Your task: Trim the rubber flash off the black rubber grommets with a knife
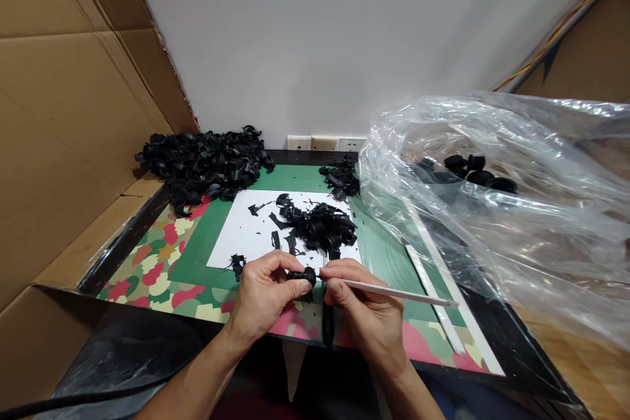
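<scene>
Pinched between the thumb and fingers of my left hand is a small black ribbed rubber part. My right hand is closed around a long thin white stick, whose near tip reaches the rubber part; whether it touches I cannot tell. Under the hands lies a tool with a black handle, partly covered by my fingers. Just beyond them, black rubber pieces and scraps are heaped on a white sheet. A small scrap rests by my left hand.
A big pile of black rubber scraps fills the back left, beside a cardboard box wall. A smaller pile sits at the back. On the right, a clear plastic bag holds several black parts. White strips lie nearby.
</scene>
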